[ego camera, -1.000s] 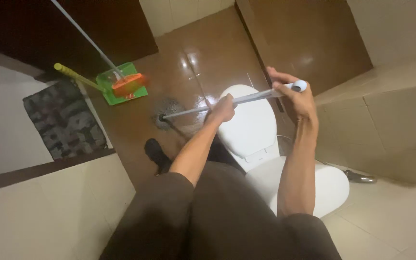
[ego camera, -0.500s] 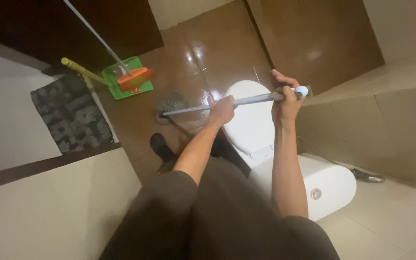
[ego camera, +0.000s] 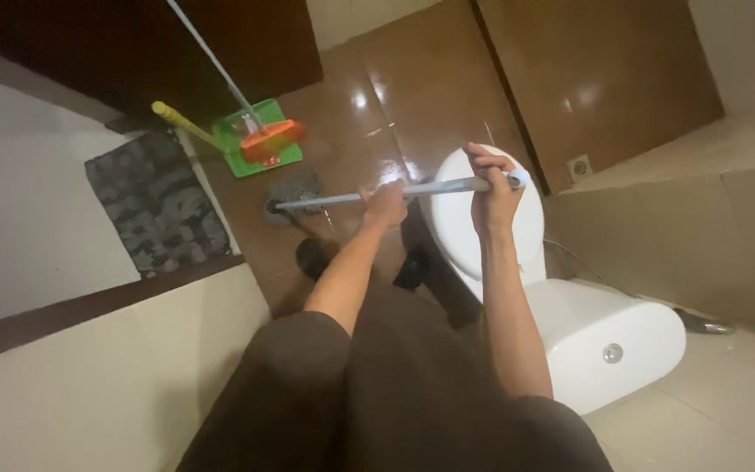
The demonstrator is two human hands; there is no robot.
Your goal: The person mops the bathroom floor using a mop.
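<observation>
We note both hands clenched on the long grey metal mop pole (ego camera: 412, 189): left hand (ego camera: 385, 205) mid-shaft, right hand (ego camera: 491, 194) now at its capped end. The mop head (ego camera: 293, 194) has shifted slightly across wet brown floor tile (ego camera: 430, 87), beside the white toilet (ego camera: 517, 262).

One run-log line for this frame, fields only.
left hand: grips grey mop pole mid-shaft | right hand: grips pole's top end | grey mop head: on brown tiled floor | white toilet: lid closed

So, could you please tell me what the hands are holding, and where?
Both grip a long grey mop pole: right hand near its top end, left hand mid-shaft.
</observation>
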